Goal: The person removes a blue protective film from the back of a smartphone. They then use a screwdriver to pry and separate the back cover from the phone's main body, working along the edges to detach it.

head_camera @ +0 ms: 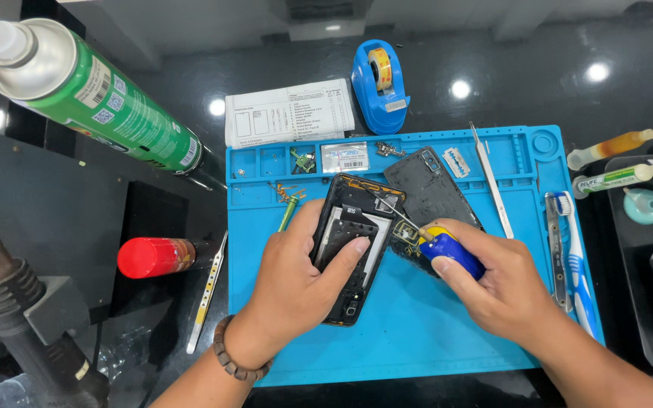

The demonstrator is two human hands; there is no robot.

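The left hand (290, 283) wraps around an opened phone (351, 249) at the middle of the blue mat (417, 325), thumb pressed across its inner parts, fingers curled under its left edge. The right hand (504, 291) closes on a screwdriver (440, 245) with a blue and yellow handle, its thin shaft pointing toward ten o'clock and its tip resting on the upper part of the phone. The phone's back cover (428, 189) lies just at one o'clock from the phone, partly beneath the screwdriver. Tweezers (491, 181) lie on the mat at two o'clock, a toothbrush (574, 257) at three o'clock near the mat's right edge. A tape dispenser (379, 83) stands at twelve o'clock beyond the mat, beside a paper sheet (289, 112). A green spray can (92, 91) lies at ten o'clock.
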